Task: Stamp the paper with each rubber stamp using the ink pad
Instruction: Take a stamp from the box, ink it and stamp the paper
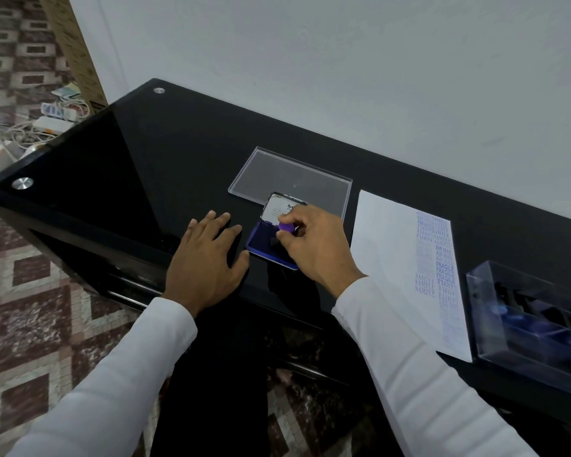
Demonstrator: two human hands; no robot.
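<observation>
- I see a glossy black glass table [178, 153] against the wall, with round metal fixings near its left corners.
- On it: a clear flat lid [287, 173], an open ink pad [267, 240] just in front of that, a stamped paper sheet [389, 258], and a clear box of stamps [528, 324] at far right.
- My left hand [205, 255] rests flat on the glass beside the pad.

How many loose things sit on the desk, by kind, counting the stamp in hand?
Ink pad: 1
Stamp, gripped by the right hand: 1
Paper: 1
Clear lid: 1
Clear box of stamps, contents too blurred to count: 1
Total: 5
</observation>
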